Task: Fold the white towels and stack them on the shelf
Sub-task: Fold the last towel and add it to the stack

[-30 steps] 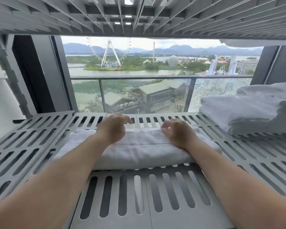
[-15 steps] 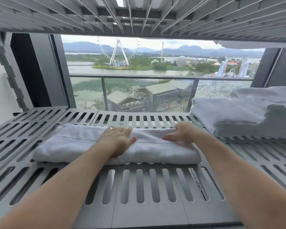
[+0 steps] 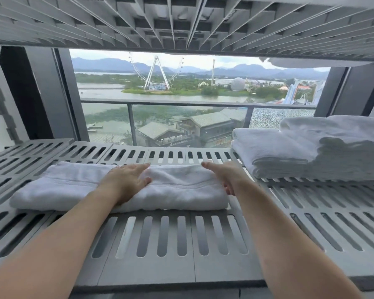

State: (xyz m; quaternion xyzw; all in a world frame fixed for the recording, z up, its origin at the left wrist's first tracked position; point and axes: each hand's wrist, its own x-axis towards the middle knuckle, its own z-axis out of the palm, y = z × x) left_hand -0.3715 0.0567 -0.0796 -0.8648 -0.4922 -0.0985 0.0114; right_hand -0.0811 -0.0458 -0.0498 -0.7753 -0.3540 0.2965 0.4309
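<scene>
A folded white towel [image 3: 181, 190] lies across the grey slotted shelf [image 3: 171, 238], left of centre. My left hand [image 3: 127, 180] rests flat on top of its middle, fingers straight. My right hand [image 3: 227, 175] sits at the towel's right end with its fingers stretched forward, touching the towel's edge. A stack of folded white towels [image 3: 311, 147] stands on the same shelf at the right.
Another slotted shelf [image 3: 181, 20] hangs close overhead. Behind the shelf a window with a glass balcony railing [image 3: 181, 102] looks over water and a Ferris wheel. Dark window frames stand at both sides. Bare shelf slats lie in front of the towel and at the far left.
My hands went from curled on the towel to flat and stretched. The towel has slid left and back on the shelf, and my right hand has moved to its right end.
</scene>
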